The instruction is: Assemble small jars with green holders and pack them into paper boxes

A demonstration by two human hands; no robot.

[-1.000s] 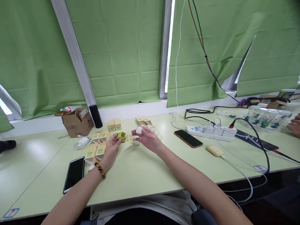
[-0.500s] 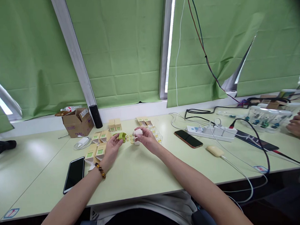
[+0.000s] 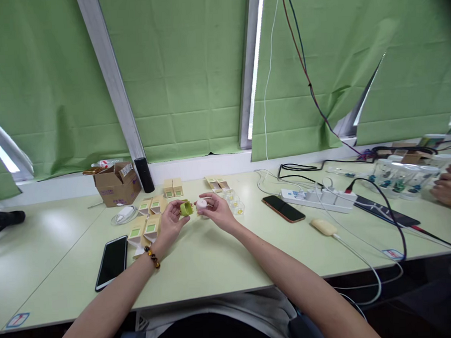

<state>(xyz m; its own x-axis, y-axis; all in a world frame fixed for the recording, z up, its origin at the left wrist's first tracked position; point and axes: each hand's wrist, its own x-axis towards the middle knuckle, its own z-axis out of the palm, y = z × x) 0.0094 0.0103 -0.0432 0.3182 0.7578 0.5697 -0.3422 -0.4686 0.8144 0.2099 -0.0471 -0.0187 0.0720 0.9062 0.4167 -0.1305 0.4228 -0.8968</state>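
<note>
My left hand [image 3: 170, 222] is closed round a small green cap-like piece [image 3: 186, 208], held just above the pale green table [image 3: 214, 259]. My right hand [image 3: 217, 211] pinches a small white round piece [image 3: 201, 204] right beside the green one; the two pieces are almost touching. Several small tan boxes with green labels [image 3: 149, 223] lie to the left of my hands. Small clear jars [image 3: 235, 205] sit just beyond my right hand.
A black phone [image 3: 112, 261] lies at the front left, a brown cardboard box [image 3: 117, 183] and a black cylinder [image 3: 144, 174] at the back. To the right are a second phone [image 3: 283, 208], a white power strip [image 3: 318, 197] with cables, and another person's hand [image 3: 450, 189].
My right hand has drawn the white piece left and toward me, next to the green piece. My left hand has turned the green piece slightly toward it.
</note>
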